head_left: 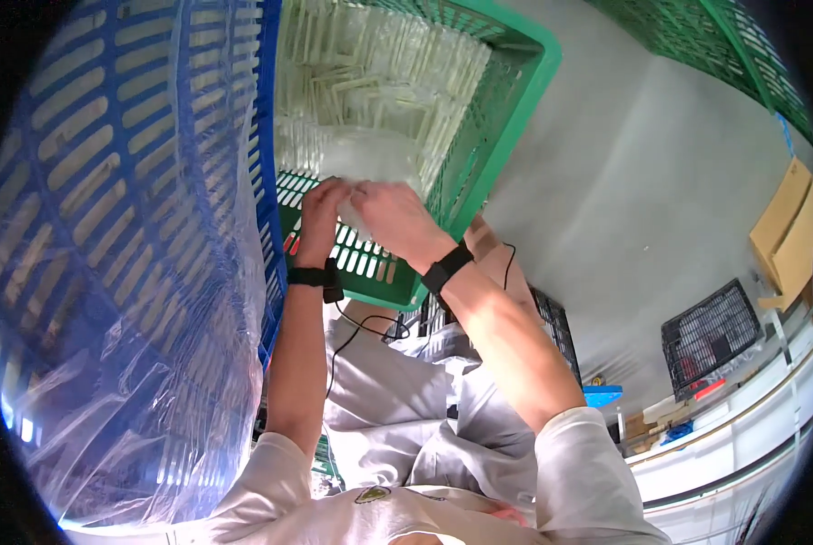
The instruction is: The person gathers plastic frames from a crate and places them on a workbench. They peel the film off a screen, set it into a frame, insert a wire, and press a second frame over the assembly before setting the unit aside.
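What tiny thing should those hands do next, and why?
Maybe lower the clear plastic bag onto the near slotted part of the green crate. The left hand and right hand seem to hold its near edge, and clear packs already fill the far end.

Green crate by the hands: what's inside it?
Pale, clear pieces fill the far part of the green crate; the left hand and right hand hold blurred translucent plastic over its slotted near end. Anything beneath the pieces is hidden.

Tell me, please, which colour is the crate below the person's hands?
The crate is green, seen best in the head view.
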`<control>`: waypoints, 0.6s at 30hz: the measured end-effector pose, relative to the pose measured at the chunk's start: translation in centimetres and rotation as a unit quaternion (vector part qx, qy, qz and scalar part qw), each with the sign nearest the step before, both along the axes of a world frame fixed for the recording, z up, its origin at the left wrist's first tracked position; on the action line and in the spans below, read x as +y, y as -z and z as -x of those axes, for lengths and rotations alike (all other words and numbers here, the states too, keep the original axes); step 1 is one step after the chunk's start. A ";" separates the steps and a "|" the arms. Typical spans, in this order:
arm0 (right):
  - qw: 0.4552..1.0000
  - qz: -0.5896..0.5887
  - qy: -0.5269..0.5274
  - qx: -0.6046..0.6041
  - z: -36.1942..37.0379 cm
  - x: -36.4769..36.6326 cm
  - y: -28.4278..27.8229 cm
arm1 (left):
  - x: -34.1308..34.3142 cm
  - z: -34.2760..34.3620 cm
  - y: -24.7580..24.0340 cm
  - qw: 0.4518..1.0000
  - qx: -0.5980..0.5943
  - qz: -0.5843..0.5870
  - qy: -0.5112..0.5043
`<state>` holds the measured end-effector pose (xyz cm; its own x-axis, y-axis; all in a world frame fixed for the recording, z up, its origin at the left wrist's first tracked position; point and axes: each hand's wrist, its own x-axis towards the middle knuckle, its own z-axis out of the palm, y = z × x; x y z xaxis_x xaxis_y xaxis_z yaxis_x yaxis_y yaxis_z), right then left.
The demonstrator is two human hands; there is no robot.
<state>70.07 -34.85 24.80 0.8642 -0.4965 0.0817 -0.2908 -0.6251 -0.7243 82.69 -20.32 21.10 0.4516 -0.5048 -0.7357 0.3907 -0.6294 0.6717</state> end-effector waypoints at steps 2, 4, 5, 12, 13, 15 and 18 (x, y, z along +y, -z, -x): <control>0.976 -0.138 -0.056 0.157 0.3 0.8 0.6 | 0.1 0.0 0.2 0.996 0.050 0.021 -0.069; 0.947 -0.206 -0.086 0.231 0.3 2.0 0.6 | 0.2 0.0 2.0 0.988 -0.132 -0.040 -0.062; 0.958 -0.191 -0.099 0.191 0.6 2.8 -0.2 | 0.4 0.0 3.4 0.971 -0.221 -0.069 -0.059; 0.982 -0.126 -0.093 0.107 0.2 4.6 -3.2 | 7.1 -5.3 15.1 0.982 -0.101 -0.153 -0.043; 0.982 -0.125 -0.098 0.102 0.7 4.7 -3.4 | 7.2 -4.3 16.1 0.980 -0.115 -0.165 0.003; 0.983 -0.125 -0.106 0.086 1.4 4.8 -4.0 | 7.4 -3.2 17.5 0.978 -0.135 -0.159 0.018; 0.976 -0.140 -0.116 0.118 2.9 4.3 -3.8 | 5.4 -2.7 18.4 0.971 -0.195 -0.132 0.044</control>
<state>67.15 -30.57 28.65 0.9340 -0.2604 -0.2448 -0.3453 -0.4810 -0.8058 85.37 -14.88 2.70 0.6851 -0.3713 -0.6267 0.0765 -0.8189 0.5687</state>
